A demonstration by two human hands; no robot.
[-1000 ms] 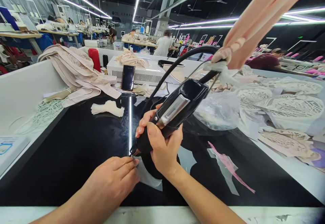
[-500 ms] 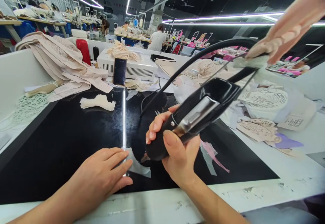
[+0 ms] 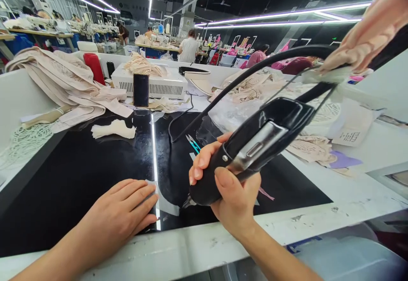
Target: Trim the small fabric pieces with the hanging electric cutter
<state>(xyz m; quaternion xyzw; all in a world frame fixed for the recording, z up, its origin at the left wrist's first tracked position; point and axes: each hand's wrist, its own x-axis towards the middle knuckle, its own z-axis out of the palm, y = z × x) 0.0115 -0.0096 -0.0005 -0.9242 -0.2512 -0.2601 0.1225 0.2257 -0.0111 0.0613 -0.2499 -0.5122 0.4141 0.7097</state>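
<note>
My left hand (image 3: 127, 206) lies flat on the black board, its fingertips on a piece of thin translucent sheet (image 3: 167, 204) with a curved edge. My right hand (image 3: 236, 191) is wrapped round a black corded handheld cutter (image 3: 251, 145) with a metal lever along its body. The cutter leans, its pointed metal tip (image 3: 188, 203) at lower left, just right of the sheet; contact with the board cannot be made out. Beyond my right fingers lie teal-handled thread snips (image 3: 193, 143), partly hidden. A pink scrap (image 3: 266, 194) shows beside my right wrist.
A black board (image 3: 63, 179) covers the white table (image 3: 287, 221). A pale stack of fabric pieces (image 3: 114, 129) lies on it. Behind stand a phone (image 3: 140, 90) and a white vented box (image 3: 172, 86). The thick cable (image 3: 242, 77) arches up to a cloth-wrapped hanger (image 3: 334, 72).
The view has shifted to the right. The cutter's tip has pulled back from the sheet's edge towards the right. My left hand still rests on the sheet. The thread snips are now more visible.
</note>
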